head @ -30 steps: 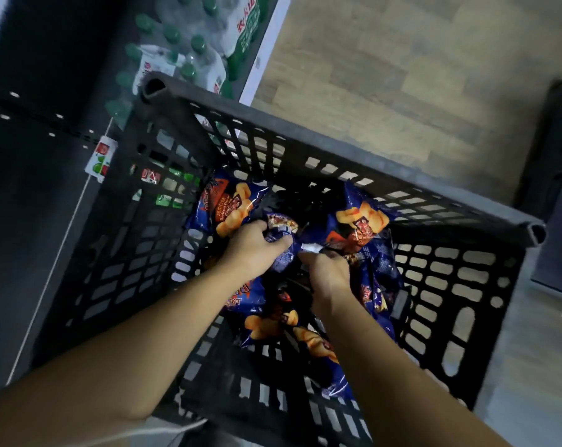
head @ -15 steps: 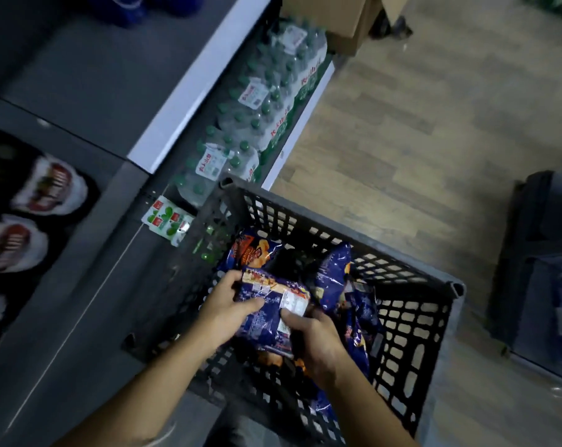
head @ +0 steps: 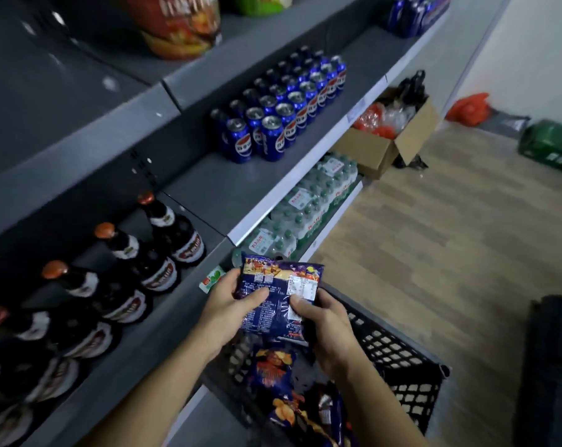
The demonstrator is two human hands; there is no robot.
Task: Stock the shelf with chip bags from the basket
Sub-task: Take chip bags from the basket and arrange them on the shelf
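Gripping blue chip bag (head: 278,298), printed back up

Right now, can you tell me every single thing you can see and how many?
shelf unit: one, grey, left side
cola cans: many, blue, middle shelf
bottles: several, dark with orange caps, lower left shelf
water bottle packs: several, green caps, bottom shelf
cardboard box: one, brown, on the floor
red bag: one, red, floor beyond the box
basket: one, dark grey, bottom right
loose chip bags: at least two, blue and orange, inside the basket
held chip bag: one, blue, above the basket
left hand: one, grips the held bag's left side
right hand: one, grips its right side
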